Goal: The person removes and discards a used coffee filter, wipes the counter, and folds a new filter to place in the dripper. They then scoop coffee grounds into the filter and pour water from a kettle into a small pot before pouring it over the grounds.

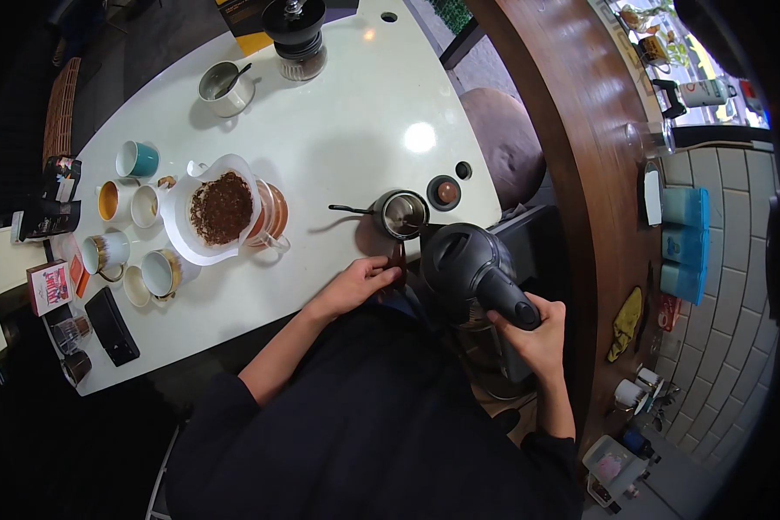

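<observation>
My right hand (537,334) is closed around the handle of a black electric kettle (468,256). The kettle leans with its spout side at the rim of a small gooseneck kettle (405,214), which stands lidless near the table edge, its thin spout pointing left. My left hand (364,284) is at the small kettle's brown handle, thumb and fingers closed on it. Beside that kettle lies its dark round lid (445,192) with a brown knob. Further left, a paper filter (182,212) filled with coffee grounds (223,208) sits over a glass carafe (270,217).
Several cups, including a teal cup (139,159), stand left of the filter. A white pot with a spoon (227,89) and a coffee grinder (299,48) are at the back. A phone (113,326) lies at the left edge. A wooden counter (572,156) runs along the right.
</observation>
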`<state>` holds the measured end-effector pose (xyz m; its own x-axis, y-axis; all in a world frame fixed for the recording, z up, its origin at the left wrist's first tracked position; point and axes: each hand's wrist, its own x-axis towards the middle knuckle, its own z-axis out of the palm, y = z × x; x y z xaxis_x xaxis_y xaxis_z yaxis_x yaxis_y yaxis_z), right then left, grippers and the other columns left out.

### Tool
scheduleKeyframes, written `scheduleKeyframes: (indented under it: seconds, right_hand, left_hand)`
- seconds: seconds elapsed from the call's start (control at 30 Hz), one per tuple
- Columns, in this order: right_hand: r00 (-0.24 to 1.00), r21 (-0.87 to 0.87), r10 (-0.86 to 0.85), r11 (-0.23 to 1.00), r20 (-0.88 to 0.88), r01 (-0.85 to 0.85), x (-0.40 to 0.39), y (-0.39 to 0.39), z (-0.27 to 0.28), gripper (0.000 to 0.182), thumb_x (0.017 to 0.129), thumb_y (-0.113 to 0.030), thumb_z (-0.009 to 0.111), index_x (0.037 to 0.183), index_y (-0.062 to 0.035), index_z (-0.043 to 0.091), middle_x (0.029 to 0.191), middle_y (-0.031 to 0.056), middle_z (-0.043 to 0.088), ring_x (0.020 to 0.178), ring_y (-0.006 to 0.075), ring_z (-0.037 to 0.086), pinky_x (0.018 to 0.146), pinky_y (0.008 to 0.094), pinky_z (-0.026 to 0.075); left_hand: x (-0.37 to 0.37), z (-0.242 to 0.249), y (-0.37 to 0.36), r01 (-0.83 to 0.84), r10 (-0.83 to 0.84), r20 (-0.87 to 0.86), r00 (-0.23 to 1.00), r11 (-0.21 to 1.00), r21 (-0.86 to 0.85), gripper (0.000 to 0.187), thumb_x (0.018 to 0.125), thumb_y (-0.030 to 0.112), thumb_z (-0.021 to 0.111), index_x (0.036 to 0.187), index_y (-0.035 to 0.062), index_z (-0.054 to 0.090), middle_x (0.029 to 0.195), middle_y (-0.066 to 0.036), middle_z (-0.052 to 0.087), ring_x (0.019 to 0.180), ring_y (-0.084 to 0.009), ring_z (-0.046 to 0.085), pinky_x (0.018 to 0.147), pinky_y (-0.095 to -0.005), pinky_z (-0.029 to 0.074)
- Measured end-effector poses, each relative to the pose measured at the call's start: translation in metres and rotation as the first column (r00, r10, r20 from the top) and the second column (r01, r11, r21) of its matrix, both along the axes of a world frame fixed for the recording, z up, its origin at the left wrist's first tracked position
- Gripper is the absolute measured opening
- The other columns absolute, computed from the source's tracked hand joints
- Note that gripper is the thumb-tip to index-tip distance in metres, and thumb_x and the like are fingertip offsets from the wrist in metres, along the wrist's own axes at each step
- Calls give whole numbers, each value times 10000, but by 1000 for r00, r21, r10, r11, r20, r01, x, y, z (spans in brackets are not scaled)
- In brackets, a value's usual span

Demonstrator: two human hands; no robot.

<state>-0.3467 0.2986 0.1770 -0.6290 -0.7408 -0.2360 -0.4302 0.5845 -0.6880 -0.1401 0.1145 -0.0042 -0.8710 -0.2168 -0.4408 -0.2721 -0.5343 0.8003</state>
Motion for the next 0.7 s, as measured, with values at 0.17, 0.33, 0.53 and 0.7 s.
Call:
scheduleKeyframes:
  seconds: [0.17, 0.33, 0.53, 0.7]
  right_hand:
    - [999, 97, 42, 994, -5, -41, 3, -19, 27, 276, 737, -232, 862, 796, 8, 739, 527, 70, 555, 470, 132, 514, 512, 297, 395]
    - [999, 106, 37, 994, -30, -34, 6, -32, 40, 279, 741, -223, 858, 818, 19, 745, 535, 94, 582, 473, 136, 560, 514, 292, 426]
    - [980, 212, 131, 972, -151, -98, 1, -35, 47, 329, 735, -275, 864, 851, 14, 760, 568, 123, 627, 501, 216, 602, 569, 320, 472]
    - [954, 196, 190, 970, -231, -146, -5, -32, 43, 338, 732, -284, 866, 867, 9, 767, 582, 130, 637, 519, 244, 627, 579, 324, 483]
  left_hand:
    - [-1, -6, -3, 75, -74, -29, 997, 997, 37, 373, 1055, 351, 556, 1208, 29, 661, 992, -16, 703, 814, -66, 588, 713, -255, 482]
    - [-3, 1, -6, 54, -52, -67, 996, 998, 41, 357, 1052, 343, 561, 1181, 27, 664, 967, -25, 704, 781, -73, 603, 693, -249, 482]
    - [-3, 4, -9, 93, -90, -60, 994, 994, 53, 364, 1044, 355, 570, 1165, 26, 665, 966, -36, 706, 763, -80, 608, 677, -244, 481]
    - [-4, 1, -10, 103, -100, -61, 993, 993, 51, 370, 1038, 367, 577, 1152, 25, 665, 964, -39, 704, 761, -80, 596, 675, -242, 476]
